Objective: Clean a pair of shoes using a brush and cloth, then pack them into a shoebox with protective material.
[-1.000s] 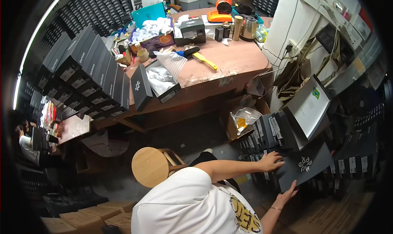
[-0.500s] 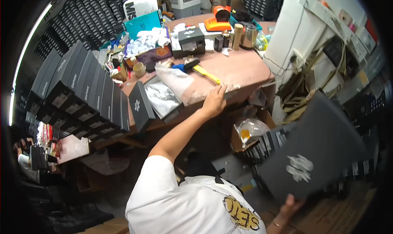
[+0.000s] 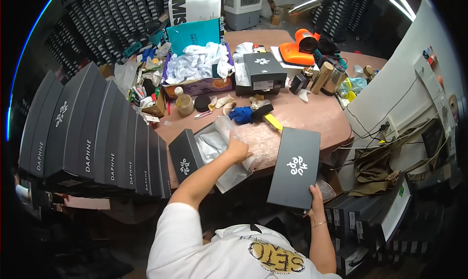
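In my right hand (image 3: 316,197) is a dark grey shoe box (image 3: 292,169) with a pale printed mark, held by its lower right edge, tilted, in front of the table. My left hand (image 3: 238,149) reaches over an open shoe box (image 3: 224,182) at the table's front edge, thumb and forefinger apart. It touches the whitish translucent wrapping (image 3: 224,127) there; some fingers are hidden. Pale tissue (image 3: 210,145) fills the open box, and its dark lid (image 3: 186,154) stands tilted at the left side. A yellow-handled brush (image 3: 273,121) lies beyond, beside a blue cloth (image 3: 241,115).
A row of dark shoe boxes (image 3: 87,132) stands close on the left. At the back are a bin of crumpled white paper (image 3: 200,62), a closed shoe box (image 3: 264,70) and an orange tool (image 3: 296,53). More boxes (image 3: 358,215) are stacked low right. Cables (image 3: 378,132) hang by the wall.
My right hand has brought the shoe box from the far right toward the table. My left hand has gone from the table edge left to the open box, and the wrapping has shifted. My view has turned.
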Action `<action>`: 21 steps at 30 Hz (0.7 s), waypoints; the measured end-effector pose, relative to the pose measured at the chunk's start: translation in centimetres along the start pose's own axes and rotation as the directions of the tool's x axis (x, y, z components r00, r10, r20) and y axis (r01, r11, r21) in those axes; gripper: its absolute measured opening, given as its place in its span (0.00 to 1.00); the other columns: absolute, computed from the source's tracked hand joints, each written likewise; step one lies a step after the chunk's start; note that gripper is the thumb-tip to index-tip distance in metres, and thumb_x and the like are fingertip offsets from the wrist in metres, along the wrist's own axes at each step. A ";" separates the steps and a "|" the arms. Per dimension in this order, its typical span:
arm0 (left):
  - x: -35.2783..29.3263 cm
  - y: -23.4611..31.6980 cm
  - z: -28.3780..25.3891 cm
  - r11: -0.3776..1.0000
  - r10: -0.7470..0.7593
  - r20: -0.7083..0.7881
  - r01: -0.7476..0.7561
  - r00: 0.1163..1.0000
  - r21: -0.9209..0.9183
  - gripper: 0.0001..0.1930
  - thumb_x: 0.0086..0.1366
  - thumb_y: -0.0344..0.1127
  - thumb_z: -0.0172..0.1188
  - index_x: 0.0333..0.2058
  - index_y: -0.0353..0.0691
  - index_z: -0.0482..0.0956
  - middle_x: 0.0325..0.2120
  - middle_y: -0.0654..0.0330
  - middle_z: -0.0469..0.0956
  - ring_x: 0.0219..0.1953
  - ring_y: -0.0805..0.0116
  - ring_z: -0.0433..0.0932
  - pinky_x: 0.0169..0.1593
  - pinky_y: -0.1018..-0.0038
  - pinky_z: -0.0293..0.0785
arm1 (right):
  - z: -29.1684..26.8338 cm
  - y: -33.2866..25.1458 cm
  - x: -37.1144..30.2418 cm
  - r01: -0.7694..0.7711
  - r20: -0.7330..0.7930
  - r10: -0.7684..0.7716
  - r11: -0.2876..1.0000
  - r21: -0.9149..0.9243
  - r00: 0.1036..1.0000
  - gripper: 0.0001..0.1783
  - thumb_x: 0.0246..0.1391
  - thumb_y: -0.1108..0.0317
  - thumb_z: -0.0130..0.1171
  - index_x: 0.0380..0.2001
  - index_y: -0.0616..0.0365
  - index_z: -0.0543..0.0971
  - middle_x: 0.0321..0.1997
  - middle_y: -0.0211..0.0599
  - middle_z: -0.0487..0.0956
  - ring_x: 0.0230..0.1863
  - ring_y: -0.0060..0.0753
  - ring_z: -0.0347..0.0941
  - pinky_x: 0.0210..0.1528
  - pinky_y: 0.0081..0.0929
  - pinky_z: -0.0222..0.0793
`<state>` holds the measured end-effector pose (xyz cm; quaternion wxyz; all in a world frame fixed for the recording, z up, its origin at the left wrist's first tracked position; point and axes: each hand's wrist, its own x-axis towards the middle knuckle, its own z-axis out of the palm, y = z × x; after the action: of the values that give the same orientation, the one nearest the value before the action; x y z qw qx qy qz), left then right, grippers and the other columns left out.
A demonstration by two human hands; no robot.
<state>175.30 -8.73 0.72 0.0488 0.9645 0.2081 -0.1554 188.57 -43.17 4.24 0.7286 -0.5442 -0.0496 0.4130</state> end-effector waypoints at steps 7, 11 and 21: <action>-2.0 -0.9 -0.4 0.961 -0.088 -0.487 -0.055 0.869 -0.271 0.27 0.64 0.55 0.47 0.56 0.45 0.68 0.59 0.48 0.62 0.64 0.52 0.56 0.62 0.39 0.43 | -0.3 1.7 9.3 -0.368 0.149 0.340 0.898 0.242 0.928 0.22 0.56 0.57 0.53 0.48 0.60 0.72 0.46 0.38 0.76 0.45 0.34 0.75 0.47 0.29 0.73; 6.3 1.3 -2.4 0.992 0.039 -0.286 -0.072 0.957 -0.103 0.26 0.67 0.50 0.41 0.61 0.50 0.63 0.59 0.53 0.64 0.67 0.51 0.49 0.61 0.35 0.38 | 3.6 -0.2 11.7 -0.271 0.249 0.203 0.921 0.279 0.947 0.26 0.54 0.53 0.52 0.50 0.60 0.72 0.47 0.39 0.77 0.47 0.38 0.75 0.50 0.33 0.72; -1.3 -0.6 -2.7 0.970 -0.145 0.066 0.155 0.987 -0.187 0.23 0.64 0.55 0.47 0.36 0.43 0.83 0.35 0.54 0.82 0.41 0.55 0.80 0.61 0.40 0.46 | 0.0 -1.5 17.3 -0.465 0.321 0.408 0.876 0.126 0.855 0.31 0.53 0.49 0.51 0.54 0.61 0.69 0.50 0.44 0.75 0.50 0.42 0.73 0.53 0.37 0.70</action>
<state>174.67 -8.31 3.73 0.1348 0.9324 0.2930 -0.1630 200.70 -31.98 -0.99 0.6508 -0.4005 0.0131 0.6449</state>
